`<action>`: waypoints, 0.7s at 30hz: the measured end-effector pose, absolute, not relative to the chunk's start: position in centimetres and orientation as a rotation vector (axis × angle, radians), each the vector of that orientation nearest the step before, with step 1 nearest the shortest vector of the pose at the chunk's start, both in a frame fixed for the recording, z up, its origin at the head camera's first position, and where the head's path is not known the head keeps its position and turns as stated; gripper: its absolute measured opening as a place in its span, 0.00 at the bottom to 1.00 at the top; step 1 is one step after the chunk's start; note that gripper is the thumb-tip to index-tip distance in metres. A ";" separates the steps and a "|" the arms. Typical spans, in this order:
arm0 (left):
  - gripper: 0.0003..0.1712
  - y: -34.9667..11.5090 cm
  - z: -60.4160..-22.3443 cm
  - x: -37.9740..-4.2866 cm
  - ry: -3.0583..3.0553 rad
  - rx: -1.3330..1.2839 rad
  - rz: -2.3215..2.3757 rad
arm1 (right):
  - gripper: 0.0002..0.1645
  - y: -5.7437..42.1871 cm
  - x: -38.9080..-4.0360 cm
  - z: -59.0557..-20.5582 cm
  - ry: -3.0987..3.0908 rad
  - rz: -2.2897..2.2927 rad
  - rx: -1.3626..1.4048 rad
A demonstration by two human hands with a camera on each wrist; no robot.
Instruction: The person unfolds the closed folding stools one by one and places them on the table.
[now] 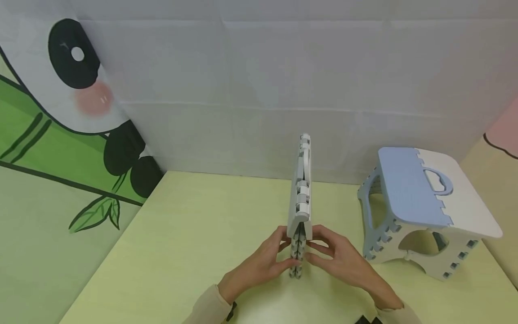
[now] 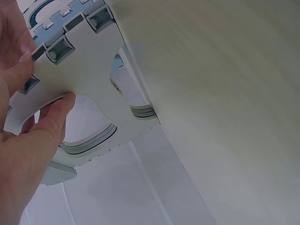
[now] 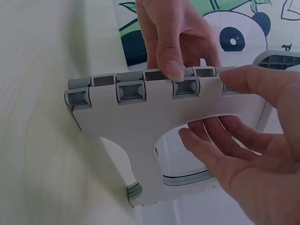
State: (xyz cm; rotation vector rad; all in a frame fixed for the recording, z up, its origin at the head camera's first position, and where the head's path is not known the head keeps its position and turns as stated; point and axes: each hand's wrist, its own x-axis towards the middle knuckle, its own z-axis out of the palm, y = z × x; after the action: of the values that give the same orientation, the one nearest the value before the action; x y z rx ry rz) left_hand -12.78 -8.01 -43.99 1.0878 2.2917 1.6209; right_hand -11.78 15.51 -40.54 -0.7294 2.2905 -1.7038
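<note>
A white folding stool, folded nearly flat, stands on edge on the table in front of me. My left hand grips its left leg panel, with the thumb along the near hinged edge and fingers in the cutout. On the other side my right hand holds the right leg panel the same way. In the right wrist view, the right fingers reach into the oval opening of the white leg panel, and the left thumb lies on the hinge knuckles.
A second folding stool, blue and white, stands unfolded to the right of my right hand. The pale yellow table ends at a grey-white wall covering. A cartoon panda and bamboo print covers the left side.
</note>
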 end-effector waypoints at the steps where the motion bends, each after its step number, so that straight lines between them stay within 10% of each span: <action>1: 0.36 -8.0 -44.0 -12.8 2.290 1.093 1.621 | 0.29 15.4 -11.8 -40.6 2.297 -1.704 -0.729; 21: 0.37 -8.1 -44.1 -12.9 2.308 1.189 1.612 | 0.32 12.9 -10.9 -41.7 2.597 -1.795 -0.687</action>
State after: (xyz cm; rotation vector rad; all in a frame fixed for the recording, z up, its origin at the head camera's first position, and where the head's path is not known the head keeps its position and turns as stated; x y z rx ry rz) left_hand -12.88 -8.06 -44.13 1.1893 2.3081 1.6123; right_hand -10.87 12.86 -41.74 -0.6874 2.5966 -1.7949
